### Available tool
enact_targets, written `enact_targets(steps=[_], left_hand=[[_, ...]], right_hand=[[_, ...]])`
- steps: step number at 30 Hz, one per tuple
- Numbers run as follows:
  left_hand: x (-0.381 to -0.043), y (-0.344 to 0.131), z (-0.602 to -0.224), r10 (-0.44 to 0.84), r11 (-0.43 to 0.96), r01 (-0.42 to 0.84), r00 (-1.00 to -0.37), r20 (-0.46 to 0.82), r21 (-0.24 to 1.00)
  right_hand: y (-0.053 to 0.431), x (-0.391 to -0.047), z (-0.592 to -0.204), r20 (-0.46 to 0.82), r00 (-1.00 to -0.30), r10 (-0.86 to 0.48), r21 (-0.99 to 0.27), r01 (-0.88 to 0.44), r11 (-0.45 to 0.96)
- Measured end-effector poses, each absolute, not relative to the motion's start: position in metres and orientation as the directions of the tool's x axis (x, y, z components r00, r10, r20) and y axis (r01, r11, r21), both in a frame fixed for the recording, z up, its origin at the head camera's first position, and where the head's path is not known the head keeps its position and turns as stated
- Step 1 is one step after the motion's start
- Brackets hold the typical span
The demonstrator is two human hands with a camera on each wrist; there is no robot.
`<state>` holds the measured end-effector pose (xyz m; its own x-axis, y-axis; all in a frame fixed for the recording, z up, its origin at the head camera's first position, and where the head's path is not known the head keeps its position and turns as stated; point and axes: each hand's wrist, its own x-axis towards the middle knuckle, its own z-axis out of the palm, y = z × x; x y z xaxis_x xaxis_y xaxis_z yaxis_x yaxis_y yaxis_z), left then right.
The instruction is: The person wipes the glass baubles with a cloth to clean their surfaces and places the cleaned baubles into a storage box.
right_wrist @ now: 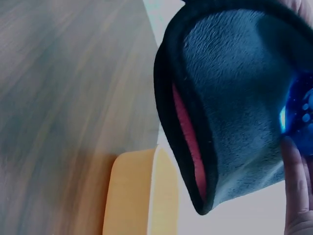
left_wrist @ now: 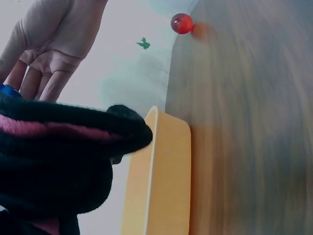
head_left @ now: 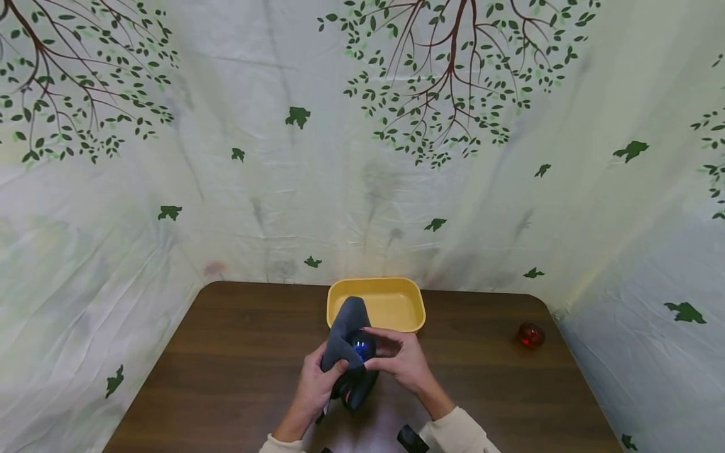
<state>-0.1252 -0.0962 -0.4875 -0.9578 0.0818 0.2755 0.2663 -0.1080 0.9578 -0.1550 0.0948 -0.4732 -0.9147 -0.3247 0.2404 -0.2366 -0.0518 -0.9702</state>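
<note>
Left hand is gripping the cloth; right hand is pinching the blue ball at the cloth's right side, fingers set about as wide as the ball. Whether the ball is sitting inside a fold or only against the outside, I cannot tell. Risk 1: the ball is looking smooth, so loosening the right fingers before the cloth is supporting it could be sending it rolling over the worktop. Risk 2: soft cloth may be folding and pushing the ball out. The tray is standing just beyond, by the far edge, so a forward move could be bumping it. The red ball is lying near the right edge; a nudge could be tipping it off. Sideways room is showing left of the tray and between tray and red ball.
</note>
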Motion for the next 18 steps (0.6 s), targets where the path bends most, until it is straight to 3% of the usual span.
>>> enact_targets(steps=[7,13,18], left_hand=[[-0.1259,-0.0966,-0.4874,0.05,-0.078,0.328,-0.942,0.332,0.942],[-0.1254,-0.0957,-0.4841,0.024,-0.01,0.329,-0.944,0.33,0.944],[-0.1239,-0.0937,-0.4838,0.008,0.025,0.317,-0.949,0.317,0.948]], right_hand=[[0.0917,-0.1515,-0.4724,0.133,-0.952,-0.277,-0.991,-0.123,-0.056],[0.0902,-0.1477,-0.4701,0.046,-0.951,-0.307,-0.989,0.001,-0.15],[0.091,-0.1468,-0.4697,0.025,-0.949,-0.315,-0.987,0.027,-0.161]])
